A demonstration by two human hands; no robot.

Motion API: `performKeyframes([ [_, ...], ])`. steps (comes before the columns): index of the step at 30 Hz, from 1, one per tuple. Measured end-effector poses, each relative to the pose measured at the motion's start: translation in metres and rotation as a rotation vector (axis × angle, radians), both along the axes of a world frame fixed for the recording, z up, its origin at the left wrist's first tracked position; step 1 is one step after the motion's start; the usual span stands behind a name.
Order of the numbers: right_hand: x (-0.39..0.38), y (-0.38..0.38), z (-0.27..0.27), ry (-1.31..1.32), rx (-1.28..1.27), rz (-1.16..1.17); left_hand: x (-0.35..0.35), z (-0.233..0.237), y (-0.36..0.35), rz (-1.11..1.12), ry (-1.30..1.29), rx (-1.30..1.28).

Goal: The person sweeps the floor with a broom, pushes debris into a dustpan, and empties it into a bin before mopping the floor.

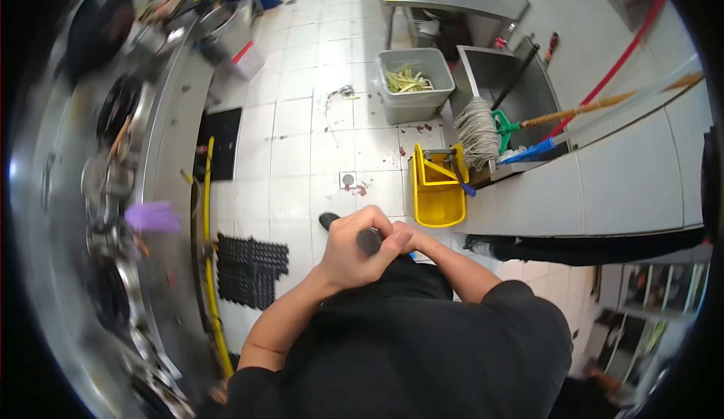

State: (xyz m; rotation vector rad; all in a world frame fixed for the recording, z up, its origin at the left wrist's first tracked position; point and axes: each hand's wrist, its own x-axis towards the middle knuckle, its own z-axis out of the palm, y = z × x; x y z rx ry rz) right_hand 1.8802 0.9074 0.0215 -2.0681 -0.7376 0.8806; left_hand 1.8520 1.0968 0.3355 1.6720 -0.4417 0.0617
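My left hand [351, 249] is wrapped round the top of a dark, round-ended pole [369, 241], seen almost end-on in front of my body. Just beyond it, my right hand [413, 238] is closed close against the left, apparently on the same pole lower down; its fingers are partly hidden. A bit of blue shows under the right hand, too small to name. The pole's lower end is out of sight behind my hands and black shirt [422, 343]. One dark shoe [328, 221] shows on the tiled floor [294, 162].
Red scraps lie around a floor drain [348, 180]. A yellow mop bucket [440, 204], a string mop [477, 134] and a grey bin [416, 106] of green trimmings stand right. Left are a black mat [251, 270], a yellow hose [209, 268] and a steel counter [162, 147] with pans.
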Motion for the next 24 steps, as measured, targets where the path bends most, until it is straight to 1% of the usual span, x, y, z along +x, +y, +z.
performKeyframes([
  [1, 0.016, 0.017, -0.003, -0.013, -0.065, 0.065, 0.02, -0.002, 0.021, -0.095, 0.023, 0.052],
  [2, 0.039, 0.035, 0.01, -0.016, -0.047, 0.0, 0.043, -0.001, 0.04, -0.159, 0.017, 0.073],
  [3, 0.063, 0.048, 0.036, 0.051, -0.125, 0.071, 0.063, 0.001, 0.056, -0.164, 0.049, 0.043],
  [4, 0.08, 0.059, 0.051, 0.138, -0.203, 0.153, 0.081, 0.003, 0.072, -0.159, 0.1, 0.009],
  [5, 0.095, 0.066, 0.052, 0.142, -0.132, 0.122, 0.105, 0.005, 0.092, -0.249, 0.072, 0.035],
  [6, 0.109, 0.071, 0.064, 0.136, -0.151, 0.093, 0.125, 0.011, 0.103, -0.281, 0.103, 0.042],
  [8, 0.128, 0.071, 0.076, 0.079, -0.173, -0.029, 0.17, 0.027, 0.114, -0.458, -0.053, 0.207],
  [9, 0.132, 0.069, 0.078, 0.072, -0.178, -0.082, 0.187, 0.039, 0.109, -0.542, -0.127, 0.223],
  [11, 0.131, 0.056, 0.074, -0.07, -0.275, -0.174, 0.211, 0.049, 0.092, -0.771, -0.24, 0.186],
  [12, 0.124, 0.048, 0.066, -0.067, -0.285, -0.231, 0.218, 0.052, 0.08, -0.877, -0.289, 0.153],
  [14, 0.105, 0.035, 0.048, -0.182, -0.201, -0.462, 0.227, 0.053, 0.055, -1.115, -0.352, 0.121],
  [15, 0.086, 0.035, 0.057, -0.302, -0.313, -0.617, 0.228, 0.051, 0.043, -1.241, -0.439, 0.17],
  [16, 0.076, 0.029, 0.056, -0.295, -0.318, -0.657, 0.229, 0.047, 0.032, -1.361, -0.526, 0.22],
  [17, 0.07, 0.025, 0.054, 0.007, -0.217, -0.81, 0.227, 0.039, 0.019, -1.397, -0.529, 0.216],
  [18, 0.065, 0.027, 0.05, 0.312, -0.093, -0.945, 0.226, 0.028, 0.008, -1.608, -0.511, 0.203],
  [19, 0.06, 0.035, 0.047, 0.319, -0.074, -0.979, 0.23, 0.02, 0.0, -1.821, -0.488, 0.19],
  [20, 0.052, 0.046, 0.044, 0.641, 0.182, -1.133, 0.241, 0.015, -0.011, -1.861, -0.484, 0.19],
  [21, 0.046, 0.059, 0.044, 0.963, 0.459, -1.258, 0.256, 0.011, -0.031, -2.049, -0.351, 0.139],
  [22, 0.049, 0.072, 0.054, 0.96, 0.487, -1.295, 0.275, 0.006, -0.055, -2.235, -0.212, 0.088],
  [23, 0.057, 0.086, 0.074, 1.1, 0.579, -1.462, 0.301, -0.018, -0.082, -2.233, -0.021, 0.38],
  [24, 0.063, 0.101, 0.088, 1.249, 0.679, -1.62, 0.331, -0.041, -0.122, -1.995, -0.154, 0.534],
])
